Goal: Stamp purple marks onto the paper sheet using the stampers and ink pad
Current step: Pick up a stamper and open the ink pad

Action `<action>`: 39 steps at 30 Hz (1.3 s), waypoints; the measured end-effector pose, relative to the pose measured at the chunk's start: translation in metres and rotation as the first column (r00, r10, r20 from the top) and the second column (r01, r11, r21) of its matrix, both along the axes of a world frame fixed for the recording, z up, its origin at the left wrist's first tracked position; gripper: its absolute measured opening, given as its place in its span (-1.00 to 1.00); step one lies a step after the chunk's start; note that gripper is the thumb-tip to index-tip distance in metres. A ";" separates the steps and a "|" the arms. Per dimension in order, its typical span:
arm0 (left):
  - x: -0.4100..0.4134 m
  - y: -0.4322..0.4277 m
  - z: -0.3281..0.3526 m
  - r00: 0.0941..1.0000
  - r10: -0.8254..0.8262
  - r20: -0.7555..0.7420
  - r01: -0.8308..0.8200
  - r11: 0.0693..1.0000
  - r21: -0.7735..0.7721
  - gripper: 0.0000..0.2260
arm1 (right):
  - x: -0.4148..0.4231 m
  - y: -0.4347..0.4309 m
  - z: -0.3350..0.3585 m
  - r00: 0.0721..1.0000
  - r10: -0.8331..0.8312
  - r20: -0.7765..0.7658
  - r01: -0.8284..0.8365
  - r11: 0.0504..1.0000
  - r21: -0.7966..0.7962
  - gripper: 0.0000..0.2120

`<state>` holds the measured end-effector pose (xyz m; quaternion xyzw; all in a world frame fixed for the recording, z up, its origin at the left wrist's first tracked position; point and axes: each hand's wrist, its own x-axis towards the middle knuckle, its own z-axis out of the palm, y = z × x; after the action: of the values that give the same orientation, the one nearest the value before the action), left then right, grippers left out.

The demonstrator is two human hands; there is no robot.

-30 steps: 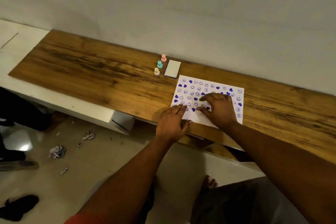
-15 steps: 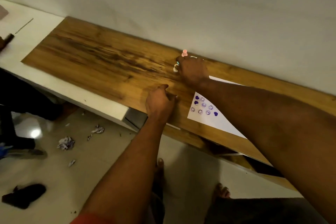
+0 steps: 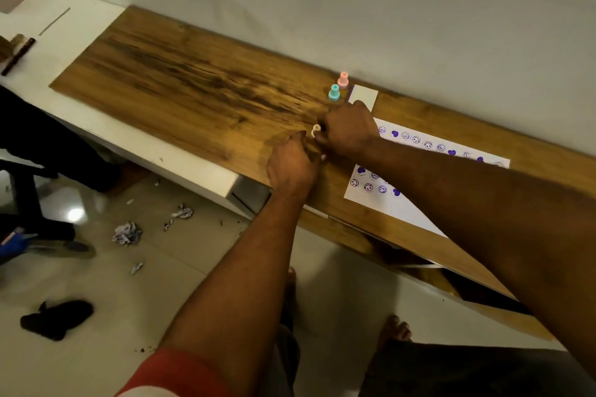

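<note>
- The tabletop is wood with dark streaked grain and a soft sheen
- The sheet is matt white paper printed in purple ink
- The pink stamper and teal stamper look like smooth plastic
- The floor is glossy pale tile, catching a light glare
- The wall is matt, plain

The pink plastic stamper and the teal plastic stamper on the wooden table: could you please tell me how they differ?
The pink plastic stamper stands nearer the wall, while the teal plastic stamper stands nearer the person. The pink one sits level with the far end of the white ink pad; the teal one sits level with its middle. Both stand upright and untouched, and share the same knobbed shape.
</note>
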<state>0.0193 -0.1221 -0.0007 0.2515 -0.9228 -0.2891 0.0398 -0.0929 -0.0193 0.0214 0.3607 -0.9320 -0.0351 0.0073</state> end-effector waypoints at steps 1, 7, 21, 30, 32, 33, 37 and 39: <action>0.000 0.001 0.001 1.000 0.003 -0.016 -0.003 1.000 -0.009 -0.65 | 0.006 0.002 0.000 1.000 0.018 0.020 -0.018 1.000 0.022 -0.60; 0.005 0.010 0.003 0.998 -0.050 0.028 0.052 0.996 -0.068 -0.77 | 0.036 0.019 -0.003 0.991 -0.030 0.131 0.021 0.997 0.075 -0.60; 0.006 0.010 -0.011 0.984 -0.178 -0.025 0.178 0.984 0.014 -0.75 | 0.036 0.023 -0.016 0.988 0.021 0.150 -0.054 0.974 0.222 -0.74; 0.003 0.006 -0.020 0.982 -0.190 -0.020 0.191 0.981 0.028 -0.71 | 0.019 0.035 -0.024 0.964 0.227 0.137 -0.243 0.964 0.109 -0.66; 0.003 0.005 -0.023 0.980 -0.199 -0.017 0.199 0.980 0.014 -0.72 | 0.013 0.036 -0.024 0.951 0.269 0.150 -0.285 0.954 0.094 -0.62; 0.002 0.005 -0.024 0.979 -0.203 -0.013 0.203 0.979 0.009 -0.72 | 0.011 0.037 -0.024 0.944 0.291 0.158 -0.307 0.947 0.090 -0.61; 0.001 0.005 -0.028 0.978 -0.205 -0.024 0.205 0.979 -0.005 -0.76 | 0.003 0.039 -0.024 0.916 0.372 0.150 -0.388 0.916 0.099 -0.60; 0.001 0.005 -0.029 0.978 -0.206 -0.027 0.205 0.979 -0.016 -0.77 | 0.002 0.039 -0.023 0.906 0.401 0.132 -0.416 0.903 0.111 -0.60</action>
<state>0.0203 -0.1175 -0.0296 0.1504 -0.9450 -0.2894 0.0246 -0.0913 0.0198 -0.0020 0.5491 -0.8301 -0.0773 -0.0595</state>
